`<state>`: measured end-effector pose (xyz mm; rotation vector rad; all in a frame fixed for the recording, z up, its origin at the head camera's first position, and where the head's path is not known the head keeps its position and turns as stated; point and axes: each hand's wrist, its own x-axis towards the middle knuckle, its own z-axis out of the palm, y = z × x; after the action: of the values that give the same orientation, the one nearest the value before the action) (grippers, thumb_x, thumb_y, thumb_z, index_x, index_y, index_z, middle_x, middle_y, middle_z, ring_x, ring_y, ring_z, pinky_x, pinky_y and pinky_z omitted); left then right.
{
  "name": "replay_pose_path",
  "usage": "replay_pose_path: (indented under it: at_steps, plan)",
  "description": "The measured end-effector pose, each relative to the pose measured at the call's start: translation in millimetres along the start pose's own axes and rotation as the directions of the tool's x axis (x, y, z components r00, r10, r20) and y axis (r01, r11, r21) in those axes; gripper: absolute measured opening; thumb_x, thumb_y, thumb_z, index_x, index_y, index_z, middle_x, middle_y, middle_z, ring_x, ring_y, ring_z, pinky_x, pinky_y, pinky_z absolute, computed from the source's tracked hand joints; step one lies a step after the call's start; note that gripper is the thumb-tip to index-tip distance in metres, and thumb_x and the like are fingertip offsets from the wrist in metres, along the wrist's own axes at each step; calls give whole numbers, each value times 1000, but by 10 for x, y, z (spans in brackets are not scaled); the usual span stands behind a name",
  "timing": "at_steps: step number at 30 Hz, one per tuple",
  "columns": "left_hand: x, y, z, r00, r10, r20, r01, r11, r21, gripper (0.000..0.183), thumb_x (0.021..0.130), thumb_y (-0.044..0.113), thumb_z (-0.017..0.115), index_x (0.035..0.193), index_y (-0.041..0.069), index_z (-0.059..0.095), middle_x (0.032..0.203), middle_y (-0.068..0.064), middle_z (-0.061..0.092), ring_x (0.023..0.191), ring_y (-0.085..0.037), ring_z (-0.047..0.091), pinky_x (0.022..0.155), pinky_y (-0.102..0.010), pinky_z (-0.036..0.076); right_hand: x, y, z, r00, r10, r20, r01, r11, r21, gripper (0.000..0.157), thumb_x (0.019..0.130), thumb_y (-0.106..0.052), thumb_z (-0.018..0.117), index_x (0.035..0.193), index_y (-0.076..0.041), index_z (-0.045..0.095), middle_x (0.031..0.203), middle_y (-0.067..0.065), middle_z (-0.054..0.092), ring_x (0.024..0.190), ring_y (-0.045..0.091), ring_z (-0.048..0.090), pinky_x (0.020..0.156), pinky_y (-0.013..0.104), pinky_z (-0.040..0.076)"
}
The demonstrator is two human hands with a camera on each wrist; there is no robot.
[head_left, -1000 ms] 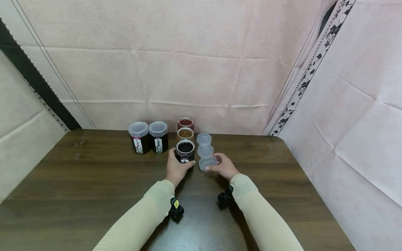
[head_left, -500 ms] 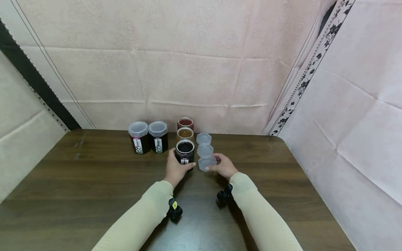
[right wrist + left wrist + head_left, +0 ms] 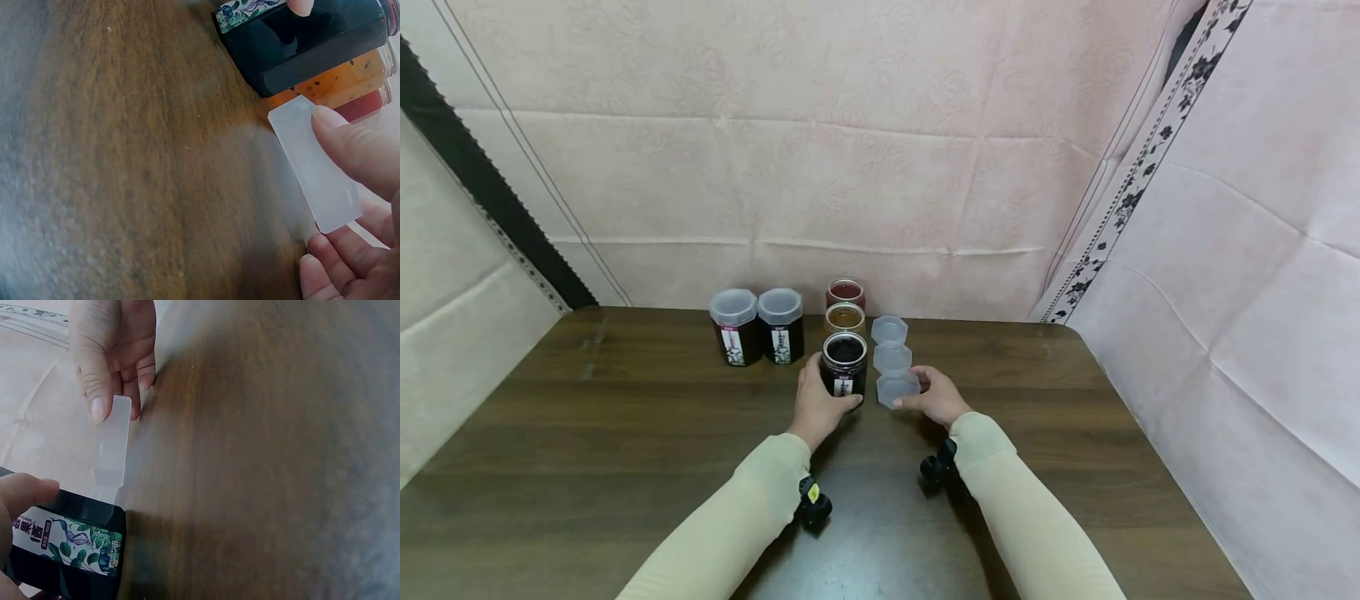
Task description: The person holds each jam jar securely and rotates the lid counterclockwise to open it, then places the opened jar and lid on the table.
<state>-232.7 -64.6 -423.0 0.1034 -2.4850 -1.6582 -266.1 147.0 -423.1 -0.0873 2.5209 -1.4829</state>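
In the head view, a lidless jar of dark jam [image 3: 844,367] stands on the table, front of a row of three. My left hand [image 3: 822,406] grips it, thumb across the front and fingers at the left side. Its leafy label [image 3: 69,542] shows in the left wrist view. Behind it are an amber jar [image 3: 347,78] and a red jar [image 3: 364,107], both lidless. To the right, three translucent hexagonal lids line up. My right hand [image 3: 934,397] pinches the nearest lid [image 3: 895,388] by its right edge; the middle lid [image 3: 892,358] and far lid [image 3: 890,330] lie behind.
Two dark jars with translucent lids on, the left one [image 3: 735,333] and the right one [image 3: 781,332], stand side by side left of the row. The brown wooden table [image 3: 647,433] ends at a pale cloth wall [image 3: 850,167] just behind the jars.
The left thumb has slid slightly down the front of the dark jar, so more of its label shows. The right hand and the lids look nearly the same.
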Motion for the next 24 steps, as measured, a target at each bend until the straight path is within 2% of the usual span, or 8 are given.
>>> replay_pose_path:
  at_steps: [4,8,14,24]
  plan:
    - [-18,-29,-22,1000,10,7,-10,1000,27,92,73,7,81,147,4,27,142,-23,34,133,-37,35,109,-54,31,-20,9,-3,1000,-12,8,12,1000,-4,68,80,-17,79,137,-1,46,130,17,52,116,31,48,102,46,42]
    - [-49,-32,-76,1000,-14,24,12,998,61,94,74,8,81,149,4,24,146,-23,29,135,-38,33,109,-53,31,-41,-7,-21,999,-36,12,36,999,-37,69,80,-20,80,137,1,45,129,18,52,114,32,49,100,44,44]
    - [-77,-32,-172,999,-12,39,8,994,106,96,74,11,81,149,3,23,150,-25,25,137,-40,30,110,-53,31,10,5,-30,1000,-1,5,2,999,-35,67,81,-15,79,138,-1,46,131,17,52,117,32,48,103,46,41]
    - [-145,-90,-306,998,-9,63,0,990,143,97,74,14,81,151,4,22,151,-25,23,137,-40,30,109,-53,32,20,10,-3,1000,4,15,-3,998,-67,68,81,-13,78,139,0,45,131,17,53,118,32,49,102,46,43]
